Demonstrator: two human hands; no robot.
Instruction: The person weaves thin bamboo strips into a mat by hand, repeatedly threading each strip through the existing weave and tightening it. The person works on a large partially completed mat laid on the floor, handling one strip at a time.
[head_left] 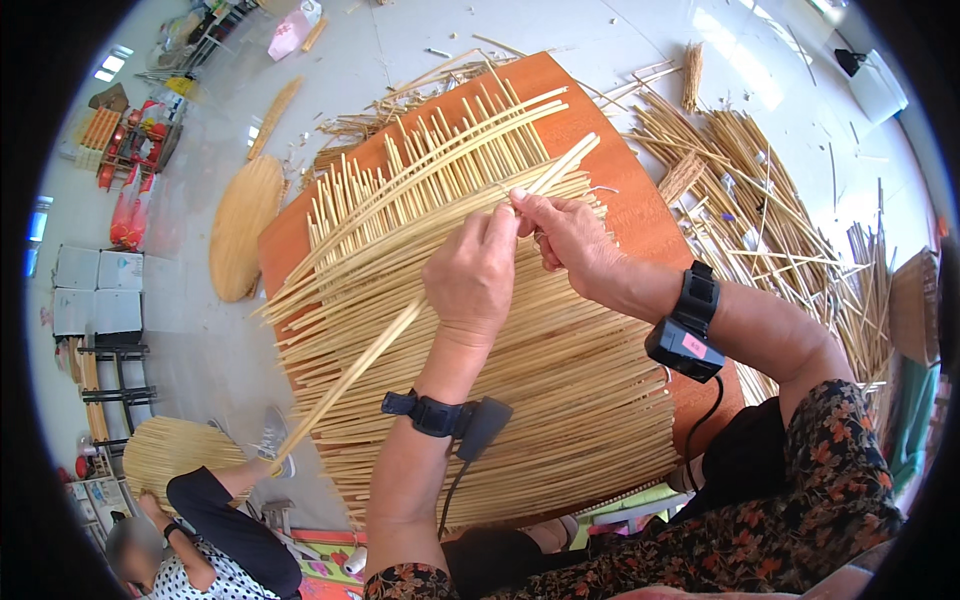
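Note:
A large mat of pale plant stalks [560, 370] lies across a reddish-brown board [655, 225] in front of me, with more stalks crossing beneath its far side. My left hand [468, 270] is closed over a pair of long stalks [365, 365] that slant from lower left to upper right above the mat. Beside it my right hand [575, 240] pinches with thumb and forefinger near the same stalks; what lies between those fingertips is too small to make out. A short white thread end [605, 189] shows by the mat's right edge.
Loose stalks [750, 190] are heaped on the floor at the right. An oval wooden board [245, 230] lies at the left. Another person [185, 545] sits at lower left by a round stalk mat [180, 455]. White boxes [95, 285] are stacked at far left.

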